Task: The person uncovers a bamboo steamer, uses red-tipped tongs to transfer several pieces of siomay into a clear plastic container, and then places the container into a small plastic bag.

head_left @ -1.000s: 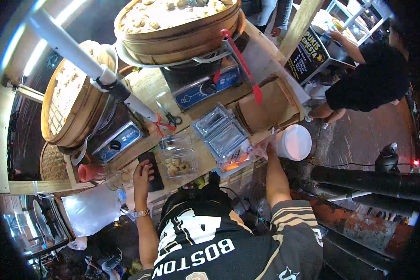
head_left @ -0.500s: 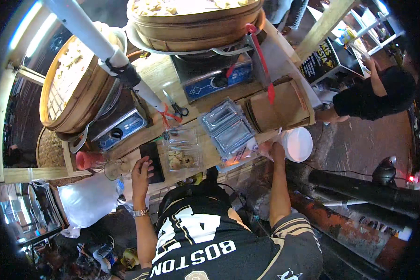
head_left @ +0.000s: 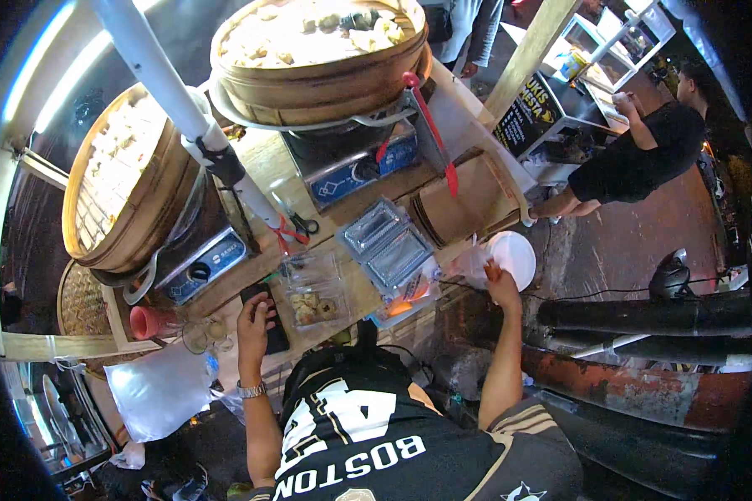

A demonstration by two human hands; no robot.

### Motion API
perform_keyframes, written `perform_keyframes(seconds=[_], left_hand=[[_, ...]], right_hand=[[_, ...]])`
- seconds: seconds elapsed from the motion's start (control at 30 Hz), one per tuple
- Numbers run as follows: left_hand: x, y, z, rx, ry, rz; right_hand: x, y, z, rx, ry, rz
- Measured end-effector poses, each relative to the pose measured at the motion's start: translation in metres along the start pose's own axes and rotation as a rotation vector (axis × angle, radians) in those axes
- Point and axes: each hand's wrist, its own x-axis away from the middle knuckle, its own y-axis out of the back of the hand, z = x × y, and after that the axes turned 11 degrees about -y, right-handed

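My left hand (head_left: 256,321) rests at the table's front edge with loosely bent, parted fingers, lying against a black phone (head_left: 274,321) and gripping nothing. Beside the phone, a clear plastic clamshell box (head_left: 334,288) stands with its lid back and several dumplings (head_left: 311,309) inside. On the right, my right hand (head_left: 503,288) pinches a small reddish-brown packet (head_left: 494,270), its contents too small to make out. Just behind that hand is a round white tub (head_left: 514,255); a thin clear bag (head_left: 466,260) lies left of it. Empty clear boxes (head_left: 388,244) are stacked mid-table.
Two round bamboo steamers (head_left: 317,79) (head_left: 134,225) with dumplings stand over blue-fronted stoves (head_left: 363,167). Red tongs (head_left: 433,138) hang from one. A white pole (head_left: 163,83) rises between them, scissors (head_left: 305,225) near its foot. Brown cardboard (head_left: 468,200) lies right. Another person (head_left: 643,154) stands beyond.
My right hand has come out from beside the white tub, and a reddish-brown packet now shows in its fingers. My left hand stays by the phone. The whole view has shifted slightly.
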Motion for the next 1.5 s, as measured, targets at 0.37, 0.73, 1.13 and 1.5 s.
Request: perform_keyframes(seconds=[0.37,0.73,1.13,1.5], left_hand=[[-0.001,0.009,-0.002,0.042,0.02,0.039],[0.017,0.026,-0.005,0.063,-0.031,-0.027],[-0.007,-0.003,0.031,-0.428,-0.261,0.067],[0.007,-0.011,0.022,-0.111,-0.052,0.089]], right_hand=[[0.11,0.069,0.167,-0.089,0.579,-0.036],[0.112,0.048,0.182,-0.299,0.733,-0.551],[0.182,-0.074,0.225,-0.441,0.819,-0.039],[0.071,0.039,0.199,0.0,0.397,-0.493]])
